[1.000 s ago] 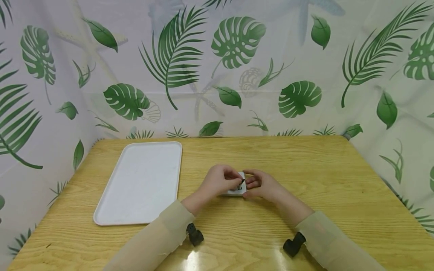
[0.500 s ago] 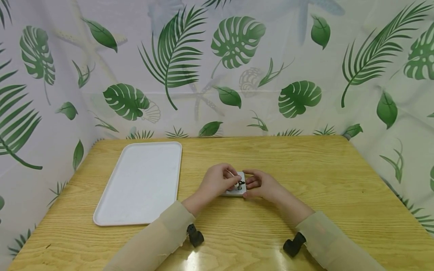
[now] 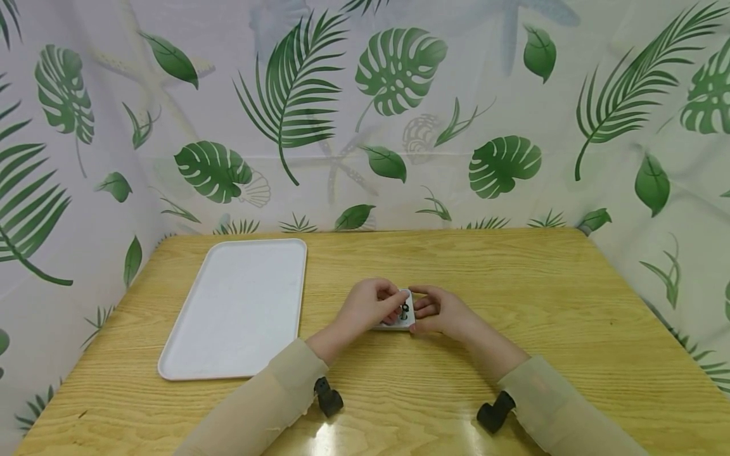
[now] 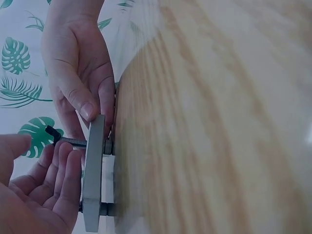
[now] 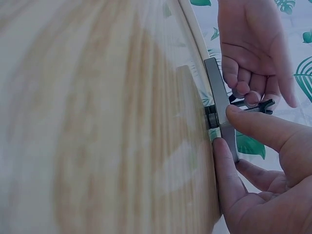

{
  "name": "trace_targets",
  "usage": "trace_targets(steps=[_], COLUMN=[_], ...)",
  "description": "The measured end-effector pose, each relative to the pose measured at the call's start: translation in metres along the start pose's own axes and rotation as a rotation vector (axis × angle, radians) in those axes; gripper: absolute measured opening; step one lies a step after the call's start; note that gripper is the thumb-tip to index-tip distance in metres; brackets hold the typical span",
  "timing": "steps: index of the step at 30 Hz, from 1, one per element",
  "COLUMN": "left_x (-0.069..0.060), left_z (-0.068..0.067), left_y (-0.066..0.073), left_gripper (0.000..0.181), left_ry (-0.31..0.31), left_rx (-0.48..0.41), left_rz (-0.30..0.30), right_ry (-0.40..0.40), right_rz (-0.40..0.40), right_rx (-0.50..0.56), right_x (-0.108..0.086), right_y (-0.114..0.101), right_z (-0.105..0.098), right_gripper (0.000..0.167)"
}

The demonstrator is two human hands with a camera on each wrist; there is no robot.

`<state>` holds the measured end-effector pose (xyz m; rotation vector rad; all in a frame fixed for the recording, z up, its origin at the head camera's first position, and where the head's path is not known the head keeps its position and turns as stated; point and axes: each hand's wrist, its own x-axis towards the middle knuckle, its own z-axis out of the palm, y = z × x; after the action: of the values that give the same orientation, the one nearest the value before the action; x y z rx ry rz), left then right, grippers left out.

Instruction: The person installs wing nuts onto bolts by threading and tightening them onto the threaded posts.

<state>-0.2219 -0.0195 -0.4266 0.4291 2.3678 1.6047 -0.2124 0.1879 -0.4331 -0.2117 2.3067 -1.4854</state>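
A small flat pale-grey plate [image 3: 409, 320] sits just over the table, raised on short fittings underneath. From its top rises a threaded wing screw [image 4: 54, 133] with a black winged head. My left hand [image 3: 367, 305] is at that screw, its fingertips beside the winged head and its thumb held apart from them. My right hand [image 3: 445, 313] grips the plate's right edge, thumb on the upper face and fingers at the side and below, as the right wrist view shows. Another dark fitting [image 4: 103, 208] shows under the plate's near end; my left fingers partly hide that end's top.
A white rectangular tray [image 3: 234, 310] lies on the wooden table [image 3: 513, 266] to the left of my hands. A leaf-patterned cloth [image 3: 325, 114] hangs behind the table and along both sides. A black camera is strapped at each wrist.
The winged head has turned, its black wings now pointing another way. My left thumb and fingers have shifted slightly and come apart at the screw. The right hand stays on the plate.
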Motion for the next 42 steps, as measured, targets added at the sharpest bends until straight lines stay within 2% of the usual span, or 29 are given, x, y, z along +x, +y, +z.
trace_targets(steps=[4,9,10,22,28,34,42], left_x=[-0.001,-0.001,-0.001,0.000,-0.001,-0.001,-0.001], left_z=[0.000,-0.002,-0.002,-0.006,-0.003,0.000,-0.001], left_y=[0.000,-0.002,-0.002,-0.004,-0.003,-0.004,-0.004], left_gripper=[0.019,0.020,0.020,0.015,0.019,0.011,0.008], left_ry=[-0.010,-0.030,-0.035,-0.091,-0.085,-0.046,-0.029], left_rx=[-0.009,-0.016,-0.018,-0.070,-0.092,-0.057,-0.038], left_rz=[-0.019,-0.005,-0.002,0.018,-0.014,-0.037,-0.031], right_ry=[-0.009,-0.016,-0.017,-0.007,-0.008,-0.012,-0.022], right_rz=[0.000,-0.007,-0.010,0.012,0.030,0.017,0.020], right_rx=[0.006,0.017,0.024,-0.034,-0.033,-0.036,-0.037], right_x=[0.000,0.001,0.005,0.000,0.002,0.002,0.002], right_y=[0.000,0.001,0.007,-0.005,-0.007,-0.007,-0.010], right_z=[0.000,-0.001,-0.002,-0.002,-0.001,-0.001,0.000], right_gripper=[0.085,0.085,0.087,0.085,0.088,0.089,0.088])
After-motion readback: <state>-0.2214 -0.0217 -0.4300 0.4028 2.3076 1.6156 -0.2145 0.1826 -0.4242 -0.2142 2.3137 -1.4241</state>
